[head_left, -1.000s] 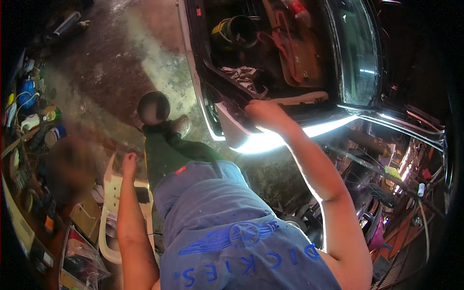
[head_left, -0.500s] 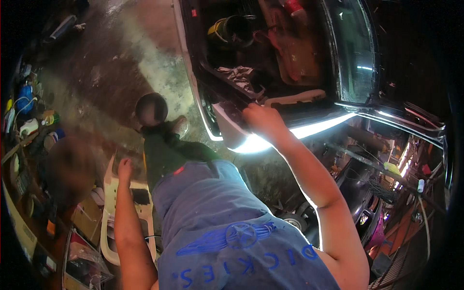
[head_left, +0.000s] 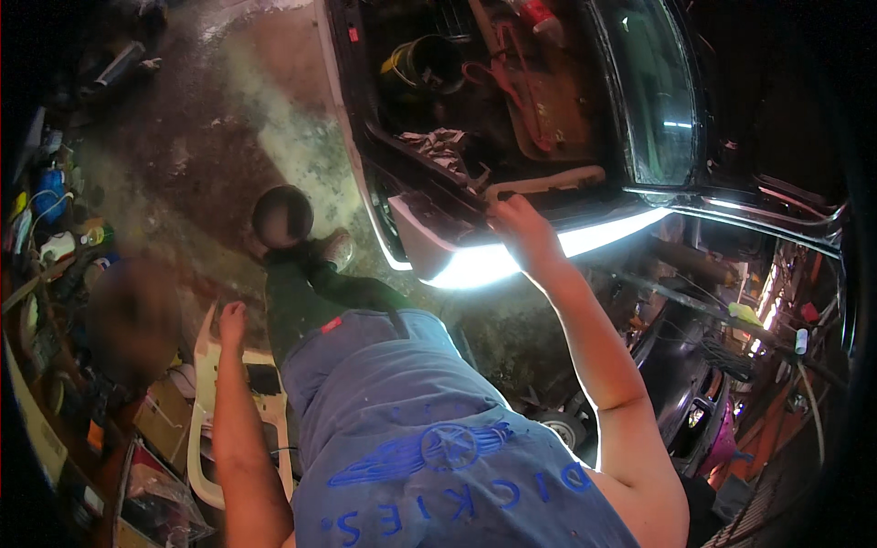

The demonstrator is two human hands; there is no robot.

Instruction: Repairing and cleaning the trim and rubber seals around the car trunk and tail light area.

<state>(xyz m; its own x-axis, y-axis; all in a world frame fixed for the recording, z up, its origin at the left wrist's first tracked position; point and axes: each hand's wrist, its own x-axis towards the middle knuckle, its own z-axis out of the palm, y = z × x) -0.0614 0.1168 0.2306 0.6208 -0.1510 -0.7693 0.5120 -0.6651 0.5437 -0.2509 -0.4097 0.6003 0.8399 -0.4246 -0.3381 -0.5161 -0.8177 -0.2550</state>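
My right hand is closed over the upper edge of a car door, whose outer side glares white. Its fingertips are partly hidden behind that edge. Beside it, inside the car, runs a pale armrest-like strip. Down at my left side, my left hand hangs with loosely curled fingers, and nothing shows in it. Near it is a cream plastic chair, partly covered by my left forearm.
Inside the car lie a dark bucket with a yellow band, crumpled cloth or paper and a red-and-white bottle. Containers, including a blue jug, crowd the left side. Bars and scrap, with a wheel, lie to the right.
My right hand has shifted a little to the right along the door edge. My left hand stays by the chair. The view has moved slightly.
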